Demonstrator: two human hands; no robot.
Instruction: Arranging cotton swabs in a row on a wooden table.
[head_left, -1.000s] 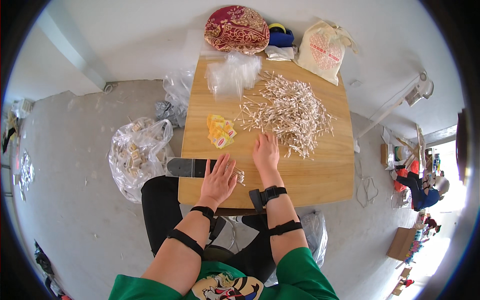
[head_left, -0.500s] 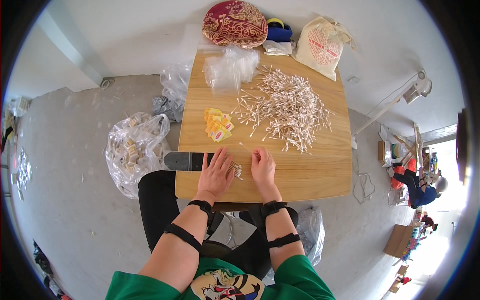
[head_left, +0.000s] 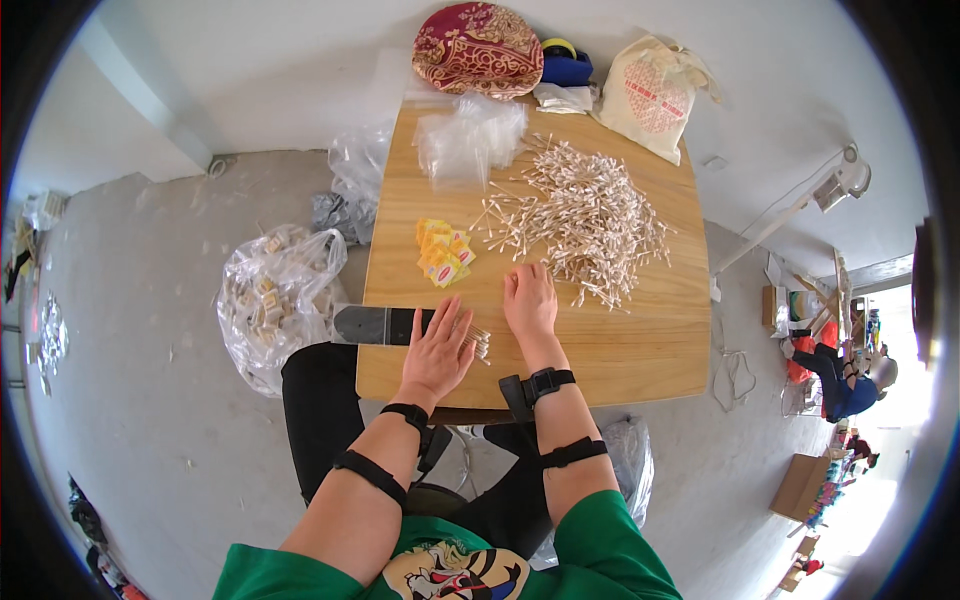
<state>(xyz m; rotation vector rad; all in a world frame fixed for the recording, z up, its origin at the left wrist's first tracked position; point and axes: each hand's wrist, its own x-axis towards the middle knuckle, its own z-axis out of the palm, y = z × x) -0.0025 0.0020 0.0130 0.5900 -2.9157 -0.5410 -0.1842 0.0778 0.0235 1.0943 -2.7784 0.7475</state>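
Observation:
My left hand (head_left: 438,345) lies flat with its fingers stretched over a small bunch of cotton swabs (head_left: 482,346), whose tips stick out to its right. Under its fingertips, or just beside them, is the black end of a flat grey strip (head_left: 362,324) with a rounded end, jutting past the table's left edge. My right hand (head_left: 530,300) is at the lower left edge of a big loose heap of cotton swabs (head_left: 600,220), fingers reaching forward and apart. No swab shows in it. Ahead of my left hand lie several small yellow cards (head_left: 444,252).
Clear plastic bags (head_left: 465,140) lie at the table's back left. Behind them are a red patterned cloth item (head_left: 478,50), a blue tape dispenser (head_left: 567,66) and a cream drawstring bag (head_left: 652,95). A plastic sack of small pieces (head_left: 275,300) stands on the floor at left.
My right hand has moved forward toward the swab heap. The single swab it pinched is no longer visible in it. My left hand stays over the small bunch.

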